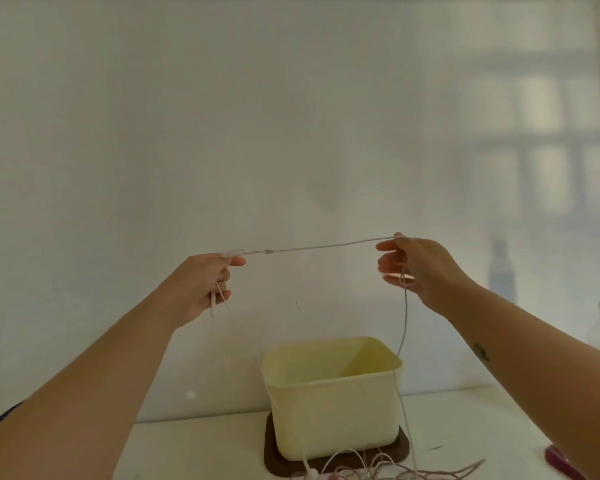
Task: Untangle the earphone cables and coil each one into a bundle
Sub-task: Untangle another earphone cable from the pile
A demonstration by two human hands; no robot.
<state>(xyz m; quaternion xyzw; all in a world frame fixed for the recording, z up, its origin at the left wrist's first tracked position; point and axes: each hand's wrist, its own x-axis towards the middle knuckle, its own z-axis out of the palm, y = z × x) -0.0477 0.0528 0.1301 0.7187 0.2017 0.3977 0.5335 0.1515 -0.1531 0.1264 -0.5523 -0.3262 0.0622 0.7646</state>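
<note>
I read the earphone cable (326, 246) taut between left hand (207, 285) and right hand (420, 268), both pinching it — slack hangs under the right.

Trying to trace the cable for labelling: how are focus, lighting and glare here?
Head view: soft, even light, hardly any shadow; hazy window reflection on the wall at right; the cable between left hand and right hand is thin and pale against it; the bottom-edge tangle is blurred.

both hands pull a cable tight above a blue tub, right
Not quite: the head view shows the tub is pale yellow, not blue. The left hand and right hand do pull the cable tight above it.
</note>
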